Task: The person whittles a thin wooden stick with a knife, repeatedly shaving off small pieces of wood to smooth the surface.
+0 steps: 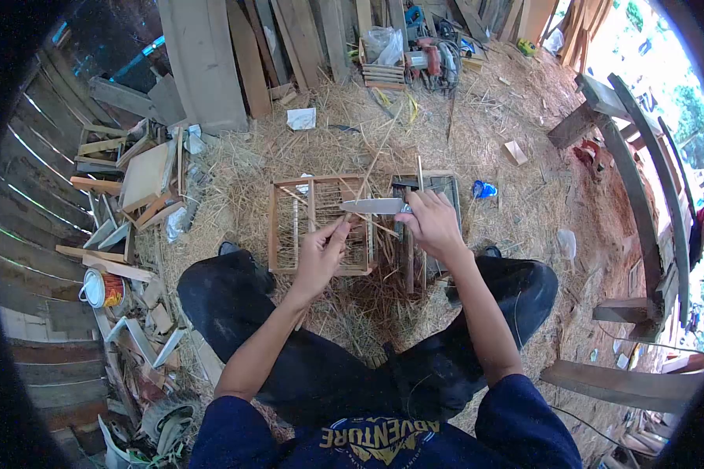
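Knife [377, 206] in closed right fingers [424, 206], strip [371, 166] in pinched left fingers [338, 234], "ADVENTURE" on shirt [379, 435].

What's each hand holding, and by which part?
Right hand: knife, by its handle. Left hand: apparently a thin strip, at the fingertips; which part of it, can't tell.

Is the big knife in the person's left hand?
No, the knife is in the right hand, and the left hand is near the blade's tip.
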The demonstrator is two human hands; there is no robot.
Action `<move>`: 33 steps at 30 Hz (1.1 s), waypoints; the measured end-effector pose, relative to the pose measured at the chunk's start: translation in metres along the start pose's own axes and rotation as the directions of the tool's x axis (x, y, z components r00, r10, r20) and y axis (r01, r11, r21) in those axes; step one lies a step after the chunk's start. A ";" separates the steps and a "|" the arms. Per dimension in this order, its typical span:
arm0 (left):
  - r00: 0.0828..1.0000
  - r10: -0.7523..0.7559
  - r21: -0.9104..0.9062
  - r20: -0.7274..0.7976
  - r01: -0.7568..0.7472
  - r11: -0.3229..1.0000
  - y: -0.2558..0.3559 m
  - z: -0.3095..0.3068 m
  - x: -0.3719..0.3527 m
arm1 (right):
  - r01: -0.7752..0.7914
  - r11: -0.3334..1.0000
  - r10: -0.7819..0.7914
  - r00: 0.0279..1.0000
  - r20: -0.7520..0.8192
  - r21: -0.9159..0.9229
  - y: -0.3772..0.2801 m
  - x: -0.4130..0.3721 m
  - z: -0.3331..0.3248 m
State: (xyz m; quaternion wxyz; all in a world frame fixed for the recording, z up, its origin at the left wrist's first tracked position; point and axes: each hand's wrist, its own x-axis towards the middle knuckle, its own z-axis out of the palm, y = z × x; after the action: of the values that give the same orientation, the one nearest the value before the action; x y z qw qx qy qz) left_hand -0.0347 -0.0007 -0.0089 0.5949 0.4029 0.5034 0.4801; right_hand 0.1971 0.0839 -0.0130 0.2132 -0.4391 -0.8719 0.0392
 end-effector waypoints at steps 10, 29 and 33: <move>0.995 0.007 -0.012 -0.100 -0.009 1.000 0.008 -0.051 -0.024 | -0.383 0.917 0.332 0.886 -0.322 -0.108 0.054 -0.023 -0.039; 0.991 -0.119 -0.209 0.058 0.128 0.969 -0.013 -0.007 -0.019 | -0.007 0.876 -0.051 0.993 0.106 0.483 -0.063 -0.003 -0.008; 0.975 -0.139 -0.157 0.173 0.167 0.973 -0.009 -0.003 -0.020 | 0.023 0.860 -0.077 0.993 0.084 0.510 -0.064 -0.007 -0.010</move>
State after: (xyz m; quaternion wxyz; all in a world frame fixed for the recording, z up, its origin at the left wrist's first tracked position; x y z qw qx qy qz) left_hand -0.0371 -0.0224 -0.0142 0.7012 0.3478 0.4403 0.4398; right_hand 0.1572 0.0385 0.0104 0.2775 -0.3420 -0.8517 0.2841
